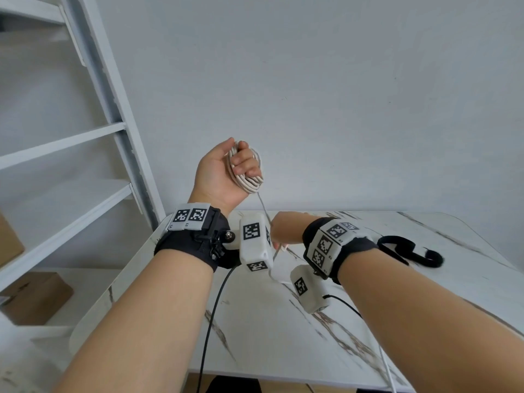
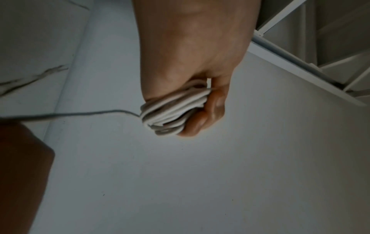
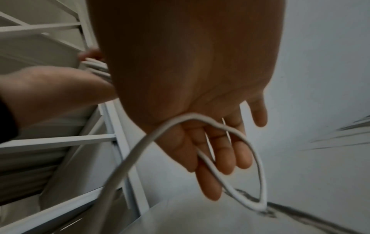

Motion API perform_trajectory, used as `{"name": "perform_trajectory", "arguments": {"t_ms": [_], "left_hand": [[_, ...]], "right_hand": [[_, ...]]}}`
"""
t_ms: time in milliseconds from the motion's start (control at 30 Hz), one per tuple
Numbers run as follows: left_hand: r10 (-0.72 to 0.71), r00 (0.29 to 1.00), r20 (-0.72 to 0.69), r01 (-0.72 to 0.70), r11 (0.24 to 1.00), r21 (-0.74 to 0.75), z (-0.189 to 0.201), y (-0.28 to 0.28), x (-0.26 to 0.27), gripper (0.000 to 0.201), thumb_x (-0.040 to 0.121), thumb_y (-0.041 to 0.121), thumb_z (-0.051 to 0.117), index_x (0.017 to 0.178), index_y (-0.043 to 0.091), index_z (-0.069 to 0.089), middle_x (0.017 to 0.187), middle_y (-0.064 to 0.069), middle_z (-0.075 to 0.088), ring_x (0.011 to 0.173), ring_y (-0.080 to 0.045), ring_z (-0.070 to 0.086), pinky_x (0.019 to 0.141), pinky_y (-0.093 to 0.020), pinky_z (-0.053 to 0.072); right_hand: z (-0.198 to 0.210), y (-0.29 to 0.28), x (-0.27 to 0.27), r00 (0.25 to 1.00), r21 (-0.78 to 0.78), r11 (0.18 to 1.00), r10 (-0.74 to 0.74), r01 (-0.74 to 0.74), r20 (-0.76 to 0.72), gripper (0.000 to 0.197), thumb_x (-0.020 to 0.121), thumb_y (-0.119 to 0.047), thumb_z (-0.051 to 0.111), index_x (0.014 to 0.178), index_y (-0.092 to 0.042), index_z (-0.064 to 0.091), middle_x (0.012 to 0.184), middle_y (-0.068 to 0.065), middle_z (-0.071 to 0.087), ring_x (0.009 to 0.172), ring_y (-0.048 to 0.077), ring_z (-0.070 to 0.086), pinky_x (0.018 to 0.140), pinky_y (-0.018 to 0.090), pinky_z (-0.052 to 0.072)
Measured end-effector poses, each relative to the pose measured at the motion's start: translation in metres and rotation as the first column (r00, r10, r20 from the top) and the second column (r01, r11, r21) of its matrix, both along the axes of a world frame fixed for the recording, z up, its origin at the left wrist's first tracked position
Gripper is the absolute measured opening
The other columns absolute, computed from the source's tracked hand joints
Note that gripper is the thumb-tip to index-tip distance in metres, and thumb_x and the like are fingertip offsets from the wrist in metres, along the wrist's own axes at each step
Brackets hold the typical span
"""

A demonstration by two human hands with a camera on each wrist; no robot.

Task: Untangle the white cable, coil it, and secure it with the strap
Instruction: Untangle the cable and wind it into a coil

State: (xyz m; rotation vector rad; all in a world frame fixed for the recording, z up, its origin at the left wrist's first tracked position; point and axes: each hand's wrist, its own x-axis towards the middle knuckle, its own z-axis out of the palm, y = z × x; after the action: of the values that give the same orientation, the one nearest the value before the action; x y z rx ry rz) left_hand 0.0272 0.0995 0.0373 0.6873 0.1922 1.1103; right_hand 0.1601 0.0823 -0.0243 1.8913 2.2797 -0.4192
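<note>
My left hand (image 1: 224, 171) is raised above the table's far edge and grips a coil of white cable (image 1: 251, 184) in its fist; the left wrist view shows the coil (image 2: 172, 110) wrapped tight under the curled fingers (image 2: 212, 110). One strand (image 1: 262, 204) runs down from the coil to my right hand (image 1: 285, 229), which is lower and partly hidden behind the left wrist camera. In the right wrist view the right hand's fingers (image 3: 224, 152) are straight, and the loose cable (image 3: 140, 148) loops across the palm and between them. The black strap (image 1: 408, 249) lies curled on the table to the right.
The white marble-patterned table (image 1: 283, 344) lies below both arms. A white shelf unit (image 1: 85, 137) stands at the left with cardboard boxes (image 1: 37, 296) at its foot. A black wire (image 1: 212, 307) hangs from the left wrist camera. More white cable (image 1: 387, 370) trails off the table's near edge.
</note>
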Motion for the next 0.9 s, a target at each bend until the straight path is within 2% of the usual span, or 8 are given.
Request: {"name": "perform_trajectory", "arguments": {"t_ms": [67, 167, 233, 300, 467, 600, 733, 900], "left_hand": [[0.109, 0.994, 0.02, -0.108, 0.994, -0.033, -0.001, 0.003, -0.002, 0.017, 0.088, 0.019, 0.042, 0.076, 0.011, 0.051, 0.056, 0.004, 0.04, 0.044, -0.011, 0.037, 0.053, -0.024, 0.034], [0.288, 0.956, -0.062, -0.29, 0.957, -0.023, 0.001, 0.008, -0.003, 0.021, 0.095, 0.016, 0.04, 0.078, 0.01, 0.051, 0.06, 0.002, 0.044, 0.048, -0.013, 0.042, 0.059, -0.026, 0.036], [0.4, 0.903, -0.154, -0.402, 0.916, 0.023, 0.002, 0.01, -0.004, 0.018, 0.097, 0.013, 0.044, 0.08, 0.011, 0.05, 0.061, 0.0, 0.048, 0.05, -0.015, 0.045, 0.058, -0.026, 0.038], [0.511, 0.823, -0.247, -0.506, 0.858, 0.087, 0.003, 0.013, -0.006, 0.015, 0.097, 0.009, 0.048, 0.082, 0.013, 0.048, 0.063, -0.002, 0.05, 0.051, -0.015, 0.046, 0.054, -0.025, 0.04], [0.748, 0.491, -0.447, -0.64, 0.658, 0.397, 0.003, 0.017, -0.007, 0.028, 0.097, 0.005, 0.044, 0.072, 0.019, 0.04, 0.062, -0.001, 0.041, 0.05, -0.013, 0.037, 0.051, -0.024, 0.033], [0.814, 0.133, -0.565, -0.497, 0.548, 0.673, -0.011, 0.024, -0.007, 0.024, 0.097, 0.016, 0.041, 0.073, 0.017, 0.043, 0.064, -0.001, 0.043, 0.054, -0.014, 0.041, 0.057, -0.028, 0.036], [0.772, -0.088, -0.629, -0.282, 0.587, 0.759, -0.021, 0.024, -0.009, 0.029, 0.1, 0.021, 0.04, 0.122, 0.003, 0.048, 0.115, -0.01, 0.059, 0.104, -0.026, 0.057, 0.095, -0.038, 0.041], [0.72, -0.297, -0.627, -0.022, 0.652, 0.758, -0.027, 0.022, -0.005, 0.032, 0.101, 0.024, 0.039, 0.126, 0.005, 0.043, 0.118, -0.012, 0.06, 0.11, -0.031, 0.057, 0.097, -0.042, 0.043]], "right_hand": [[-0.001, -0.005, -0.007, 0.996, -0.004, 0.999, 0.048, -0.049, -0.081, 0.015, 0.086, -0.014, 0.058, 0.073, -0.012, 0.064, 0.092, 0.006, 0.066, 0.088, 0.025, 0.061, 0.089, 0.036, 0.05], [-0.001, -0.008, -0.012, 0.974, 0.021, 0.99, 0.144, -0.143, -0.176, 0.011, 0.09, -0.013, 0.057, 0.08, -0.013, 0.059, 0.091, 0.005, 0.062, 0.086, 0.025, 0.058, 0.087, 0.037, 0.052], [0.004, -0.012, -0.013, 0.965, 0.06, 0.983, 0.182, -0.173, -0.191, 0.02, 0.09, -0.016, 0.058, 0.07, -0.014, 0.054, 0.078, 0.001, 0.059, 0.073, 0.021, 0.056, 0.071, 0.029, 0.048], [0.008, -0.015, -0.011, 0.961, 0.095, 0.975, 0.214, -0.2, -0.172, 0.022, 0.088, -0.019, 0.062, 0.07, -0.014, 0.052, 0.07, -0.003, 0.053, 0.063, 0.014, 0.048, 0.059, 0.023, 0.04], [0.017, -0.019, 0.001, 0.926, 0.152, 0.974, 0.211, -0.17, -0.312, 0.01, 0.078, -0.011, 0.068, 0.078, -0.014, 0.059, 0.098, 0.006, 0.068, 0.079, 0.019, 0.056, 0.074, 0.033, 0.049], [0.029, -0.016, 0.009, 0.916, 0.267, 0.959, 0.187, -0.092, -0.355, 0.015, 0.075, 0.002, 0.056, 0.074, -0.013, 0.056, 0.089, 0.006, 0.065, 0.077, 0.022, 0.054, 0.068, 0.033, 0.047], [0.034, -0.011, 0.018, 0.895, 0.373, 0.928, 0.172, -0.007, -0.411, 0.034, 0.077, 0.006, 0.047, 0.067, -0.026, 0.048, 0.086, -0.005, 0.057, 0.078, 0.019, 0.052, 0.062, 0.023, 0.04], [0.037, -0.005, 0.025, 0.833, 0.599, 0.784, 0.214, 0.165, -0.51, 0.019, 0.084, 0.001, 0.055, 0.083, -0.016, 0.064, 0.093, 0.001, 0.061, 0.083, 0.019, 0.056, 0.071, 0.024, 0.044]]}}
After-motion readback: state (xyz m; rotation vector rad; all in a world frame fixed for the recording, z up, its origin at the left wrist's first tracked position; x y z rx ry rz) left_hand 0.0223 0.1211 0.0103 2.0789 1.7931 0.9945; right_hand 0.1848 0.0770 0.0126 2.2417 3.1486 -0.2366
